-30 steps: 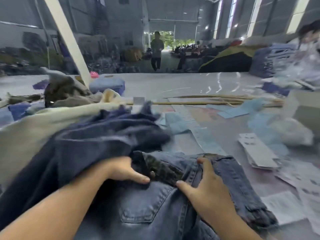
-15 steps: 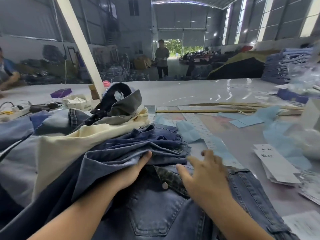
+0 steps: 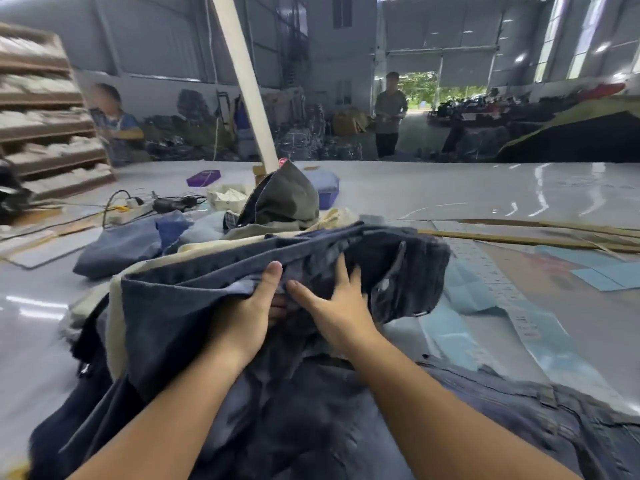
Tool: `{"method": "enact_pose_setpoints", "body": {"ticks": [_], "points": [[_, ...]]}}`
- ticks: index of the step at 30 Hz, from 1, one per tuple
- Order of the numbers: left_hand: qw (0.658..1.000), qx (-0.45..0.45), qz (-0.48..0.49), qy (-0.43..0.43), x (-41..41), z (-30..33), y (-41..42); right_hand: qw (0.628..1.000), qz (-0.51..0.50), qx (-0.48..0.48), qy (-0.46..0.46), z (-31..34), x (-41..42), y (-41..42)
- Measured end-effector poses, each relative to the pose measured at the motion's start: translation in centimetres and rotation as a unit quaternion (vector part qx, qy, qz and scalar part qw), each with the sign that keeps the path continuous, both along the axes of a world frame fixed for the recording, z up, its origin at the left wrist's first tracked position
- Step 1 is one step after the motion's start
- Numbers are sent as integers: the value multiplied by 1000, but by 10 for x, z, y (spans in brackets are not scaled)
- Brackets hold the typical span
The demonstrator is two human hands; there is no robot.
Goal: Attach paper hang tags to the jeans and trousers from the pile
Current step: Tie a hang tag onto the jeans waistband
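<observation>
We now lift the dark jeans [image 3: 346, 258] off the pile: left hand [image 3: 247, 315] gripping, right hand [image 3: 341, 306] spread beneath; tagging awaits.

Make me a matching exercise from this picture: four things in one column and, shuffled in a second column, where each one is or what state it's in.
Things:
1. dark jeans
2. purple box
3. olive garment
4. left hand

Places or states:
A. far side of the table, left of the slanted post
B. gripping a fold of denim, thumb on top
C. lifted off the pile, bunched between both hands
D. standing up in a peak at the top of the pile

Pairs: 1-C, 2-A, 3-D, 4-B
</observation>
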State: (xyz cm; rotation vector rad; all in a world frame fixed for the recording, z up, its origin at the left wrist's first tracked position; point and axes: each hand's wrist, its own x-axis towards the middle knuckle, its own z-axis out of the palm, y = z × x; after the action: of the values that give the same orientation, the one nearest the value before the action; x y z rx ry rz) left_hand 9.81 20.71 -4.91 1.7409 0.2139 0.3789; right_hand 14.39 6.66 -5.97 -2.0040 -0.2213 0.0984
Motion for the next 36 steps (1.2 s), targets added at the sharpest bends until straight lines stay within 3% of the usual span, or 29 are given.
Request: {"method": "enact_pose_setpoints", "body": {"ticks": [1, 3, 5, 7, 9, 16, 18, 20, 21, 23, 25, 27, 28, 32, 36], "points": [[998, 36, 29, -30, -2, 1, 11, 1000, 12, -16, -22, 2, 6, 9], [966, 208, 118, -99, -10, 1, 34, 994, 44, -72, -72, 5, 16, 29], [875, 426, 183, -143, -18, -1, 52, 981, 75, -143, -110, 6, 25, 49], [785, 574, 202, -119, -22, -12, 61, 967, 94, -194, -138, 5, 34, 69], [753, 617, 224, -51, -21, -22, 71, 953, 100, -227, -175, 3, 43, 88], [771, 587, 219, 114, 7, -12, 112, 938, 136, -233, -216, 18, 77, 137], [764, 592, 216, 138, 12, -14, 120, 950, 167, -169, -204, 20, 82, 128], [763, 595, 213, 137, 16, -17, 125, 960, 168, -38, -220, 12, 78, 110], [765, 593, 212, 135, 17, -18, 126, 958, 120, 22, -259, 4, 72, 102], [769, 590, 207, 132, 18, -20, 127, 944, -70, 80, -312, -20, 58, 88], [773, 586, 206, 130, 18, -21, 127, 953, -204, 97, -201, -35, 50, 79], [775, 583, 207, 127, 17, -21, 127, 978, -174, 118, -11, -42, 53, 76], [775, 583, 207, 127, 17, -21, 126, 979, -142, 141, 26, -43, 57, 78], [774, 583, 200, 143, 14, -13, 124, 976, -73, 206, -13, -45, 69, 94], [794, 552, 196, 160, 4, 0, 106, 982, -50, 177, -29, -40, 80, 102]]}}
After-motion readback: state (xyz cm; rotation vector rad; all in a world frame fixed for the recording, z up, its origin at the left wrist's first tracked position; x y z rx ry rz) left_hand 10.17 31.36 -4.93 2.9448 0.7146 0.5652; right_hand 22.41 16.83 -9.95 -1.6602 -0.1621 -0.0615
